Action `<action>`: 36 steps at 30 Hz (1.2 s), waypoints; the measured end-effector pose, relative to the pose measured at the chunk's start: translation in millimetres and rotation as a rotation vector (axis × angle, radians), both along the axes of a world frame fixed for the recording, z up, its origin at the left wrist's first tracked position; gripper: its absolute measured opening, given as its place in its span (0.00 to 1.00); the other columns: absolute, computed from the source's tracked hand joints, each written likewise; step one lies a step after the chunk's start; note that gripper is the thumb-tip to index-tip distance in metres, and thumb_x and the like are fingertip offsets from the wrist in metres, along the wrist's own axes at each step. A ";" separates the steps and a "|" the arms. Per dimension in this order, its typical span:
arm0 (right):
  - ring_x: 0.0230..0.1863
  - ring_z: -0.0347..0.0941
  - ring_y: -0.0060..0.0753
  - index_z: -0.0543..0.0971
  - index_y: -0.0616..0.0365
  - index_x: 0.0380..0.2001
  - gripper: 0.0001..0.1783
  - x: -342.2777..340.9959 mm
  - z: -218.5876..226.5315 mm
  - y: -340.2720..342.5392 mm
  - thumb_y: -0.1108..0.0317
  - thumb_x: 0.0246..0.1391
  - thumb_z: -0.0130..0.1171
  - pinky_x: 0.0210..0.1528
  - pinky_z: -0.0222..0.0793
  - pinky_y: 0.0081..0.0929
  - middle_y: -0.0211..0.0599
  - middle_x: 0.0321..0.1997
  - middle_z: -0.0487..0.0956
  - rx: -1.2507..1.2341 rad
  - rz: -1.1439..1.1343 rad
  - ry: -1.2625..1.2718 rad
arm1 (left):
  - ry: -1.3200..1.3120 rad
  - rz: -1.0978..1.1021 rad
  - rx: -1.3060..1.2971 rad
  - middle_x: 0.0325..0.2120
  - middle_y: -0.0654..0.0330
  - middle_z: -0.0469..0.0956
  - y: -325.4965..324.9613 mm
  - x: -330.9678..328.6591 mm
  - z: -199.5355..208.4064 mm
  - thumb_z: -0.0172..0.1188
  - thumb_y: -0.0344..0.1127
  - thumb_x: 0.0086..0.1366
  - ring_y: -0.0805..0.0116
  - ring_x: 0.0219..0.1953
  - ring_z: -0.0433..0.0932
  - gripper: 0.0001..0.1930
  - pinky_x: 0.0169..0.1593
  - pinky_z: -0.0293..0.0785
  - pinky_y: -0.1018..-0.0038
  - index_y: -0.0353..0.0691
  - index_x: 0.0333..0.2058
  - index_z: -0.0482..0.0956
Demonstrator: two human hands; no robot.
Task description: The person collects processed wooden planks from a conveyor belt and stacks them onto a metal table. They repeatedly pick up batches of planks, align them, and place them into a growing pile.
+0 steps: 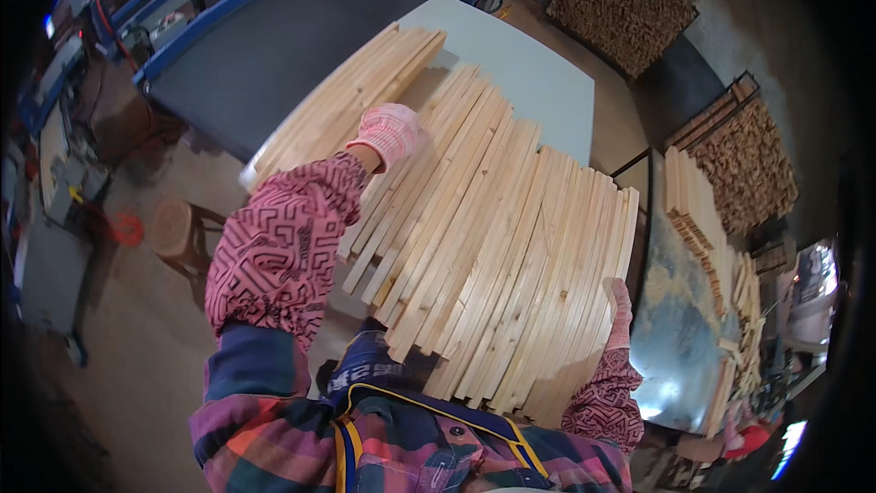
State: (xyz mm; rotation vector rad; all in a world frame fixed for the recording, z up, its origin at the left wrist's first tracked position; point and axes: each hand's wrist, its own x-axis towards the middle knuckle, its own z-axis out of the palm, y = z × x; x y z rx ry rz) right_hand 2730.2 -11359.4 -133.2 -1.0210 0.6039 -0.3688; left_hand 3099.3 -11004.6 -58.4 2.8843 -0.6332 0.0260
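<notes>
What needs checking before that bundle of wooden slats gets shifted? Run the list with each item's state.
1. Left hand flat on top of the wooden slats: ok.
2. Right hand against the bundle's right edge: ok, though mostly hidden.
3. Slat ends aligned: not ok, near ends are staggered.
4. Bundle resting on the pale green table: ok at the far end; near end cannot tell.
5. Wooden stool away from the bundle: ok.

Wooden stool (175, 230) (near blue-framed machine (239, 2))
</notes>
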 end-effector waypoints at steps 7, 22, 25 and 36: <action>0.51 0.76 0.43 0.70 0.56 0.61 0.41 10.0 13.3 24.2 0.39 0.52 0.61 0.53 0.76 0.41 0.41 0.55 0.77 0.182 0.037 0.039 | 0.077 0.634 0.039 0.46 0.53 0.80 126.6 -32.8 27.9 0.49 0.66 0.62 0.54 0.52 0.77 0.33 0.53 0.74 0.61 0.43 0.51 0.76; 0.50 0.77 0.47 0.67 0.59 0.62 0.35 61.3 3.6 64.0 0.46 0.60 0.54 0.51 0.77 0.44 0.47 0.55 0.76 0.196 0.062 -0.198 | 0.199 0.539 -0.056 0.46 0.50 0.81 170.1 -42.6 28.1 0.48 0.68 0.62 0.55 0.52 0.78 0.35 0.55 0.71 0.59 0.40 0.48 0.81; 0.55 0.74 0.45 0.69 0.60 0.60 0.34 114.0 9.4 76.0 0.45 0.61 0.50 0.58 0.72 0.40 0.46 0.57 0.76 0.278 0.180 -0.246 | 0.099 0.608 0.011 0.49 0.51 0.79 200.2 -25.5 41.7 0.50 0.65 0.61 0.53 0.54 0.75 0.33 0.56 0.71 0.58 0.42 0.50 0.79; 0.58 0.73 0.36 0.71 0.59 0.61 0.30 206.5 -44.0 -26.6 0.54 0.61 0.58 0.61 0.65 0.29 0.40 0.53 0.80 -0.397 -0.130 -0.353 | -0.307 -0.358 -0.647 0.51 0.48 0.76 -38.9 -215.3 20.0 0.69 0.47 0.57 0.51 0.55 0.74 0.28 0.58 0.72 0.61 0.40 0.53 0.77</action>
